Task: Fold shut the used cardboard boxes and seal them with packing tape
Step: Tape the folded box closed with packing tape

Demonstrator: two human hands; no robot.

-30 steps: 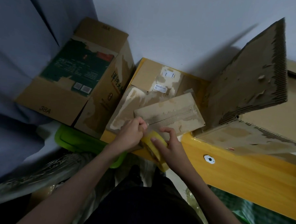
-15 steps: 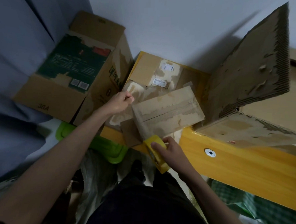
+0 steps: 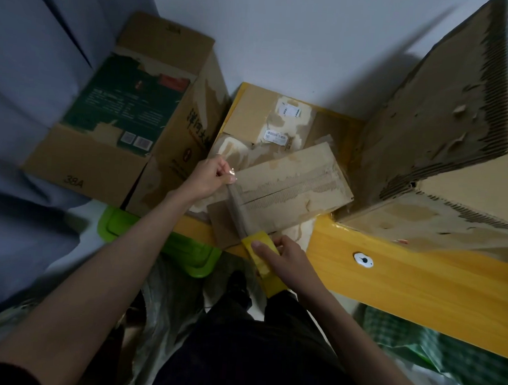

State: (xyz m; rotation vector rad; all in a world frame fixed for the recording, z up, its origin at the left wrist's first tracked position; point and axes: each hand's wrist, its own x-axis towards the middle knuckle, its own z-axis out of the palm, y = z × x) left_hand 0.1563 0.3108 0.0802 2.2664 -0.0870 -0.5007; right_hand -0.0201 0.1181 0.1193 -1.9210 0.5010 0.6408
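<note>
on yellow worktop (image 3: 419, 277), left hand (image 3: 209, 178) pinches clear tape's end (image 3: 231, 173) (clingy, flimsy, best kept taut) over small box (image 3: 291, 194); right hand (image 3: 287, 259) grips yellow tape roll (image 3: 261, 251).

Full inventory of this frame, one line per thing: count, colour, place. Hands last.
small box: 1, worn brown, centre of the yellow surface, flaps folded shut
tape roll: 1, yellow, at the near edge of the small box
tape strip: 1, clear, stretched from the roll over the small box's left end
flat box: 1, brown with white labels, under the small box, against the wall
printed box: 1, brown with green panel, left, marked 38A
large box: 1, torn brown, right, one flap standing up
yellow surface: 1, wood, right of centre
green lid: 1, bright green, below the printed box
left hand: pinches the strip's free end
right hand: grips the tape roll
</note>
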